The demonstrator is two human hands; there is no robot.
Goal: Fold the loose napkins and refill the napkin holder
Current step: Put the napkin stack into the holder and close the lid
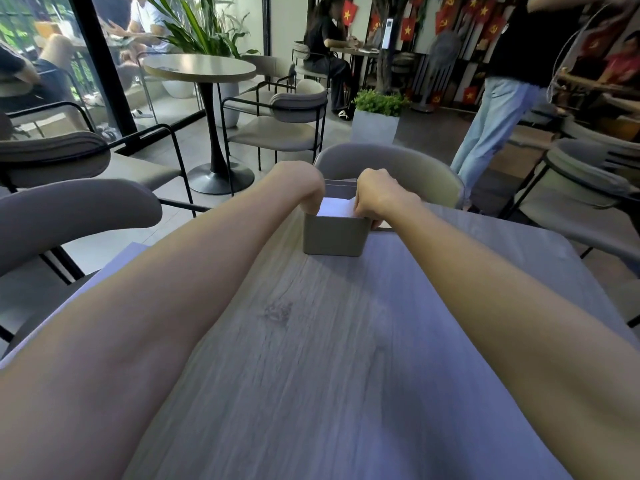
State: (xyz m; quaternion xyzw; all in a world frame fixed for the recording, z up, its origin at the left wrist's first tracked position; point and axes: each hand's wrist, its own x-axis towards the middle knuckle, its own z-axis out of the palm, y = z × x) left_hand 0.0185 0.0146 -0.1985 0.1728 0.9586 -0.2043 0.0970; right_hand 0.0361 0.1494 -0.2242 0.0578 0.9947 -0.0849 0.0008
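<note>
The napkin holder (pixel 332 239) is standing at the far end of the table (pixel 311 341), about in the middle between left and right. It is a plain grey-beige box with rounded corners and smooth walls. Its open top is facing up and its longer side is running from left to right.

White napkins (pixel 337 206) are sitting inside it, and their pale top is showing between the two hands. I cannot tell if they are lying flat or leaning.

The left hand (pixel 299 183) is coming down at the left end of the holder. Its fingers are curling down onto the left edge of the napkins, with the tips hidden inside the box. The right hand (pixel 379 194) is at the right end, its fingers bending tightly around the right edge of the napkins, and one finger is lying outside the right wall.

A white sheet (pixel 133 249) is showing at the left edge of the table, mostly hidden by the left forearm. A grey chair (pixel 398 164) is standing just behind the holder.
</note>
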